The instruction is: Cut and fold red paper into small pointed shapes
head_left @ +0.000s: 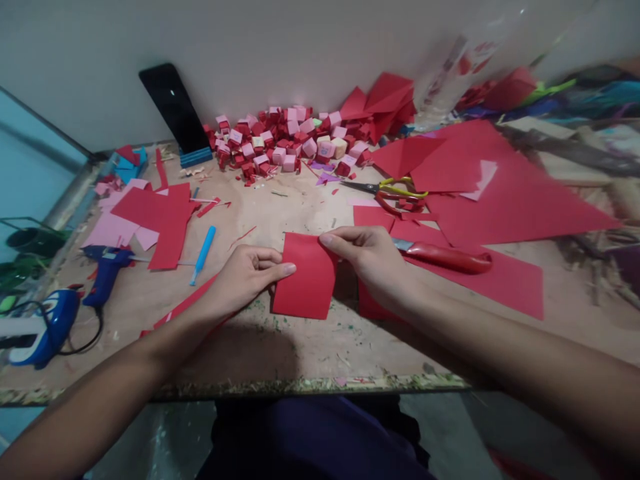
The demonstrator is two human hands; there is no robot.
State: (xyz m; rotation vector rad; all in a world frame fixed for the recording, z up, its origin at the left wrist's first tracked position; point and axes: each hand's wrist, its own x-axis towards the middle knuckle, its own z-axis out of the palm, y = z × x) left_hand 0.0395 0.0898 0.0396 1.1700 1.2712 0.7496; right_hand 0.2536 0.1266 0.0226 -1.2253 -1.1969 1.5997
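Red paper piece (304,283): located above the near middle of the workbench (260,210), between the two hands. The left hand (250,272) pinches its left edge, thumb on the visible face. The right hand (373,257) pinches its far right corner. The fingertips under the paper are hidden on both sides.

Right side: the red-handled tool (445,258) lies just beyond the right hand, which covers part of its metal end; its full shape cannot be determined. The right hand and forearm also cover part of the red sheets beneath. The scissors (376,189) lie farther away. The clear bottle (463,63) at the far right is blurred, its label unreadable.

Left side: the blue-and-white device (59,327) is cut off by the frame edge. Far middle: paper cubes (290,143) overlap in a pile; most markings are illegible.
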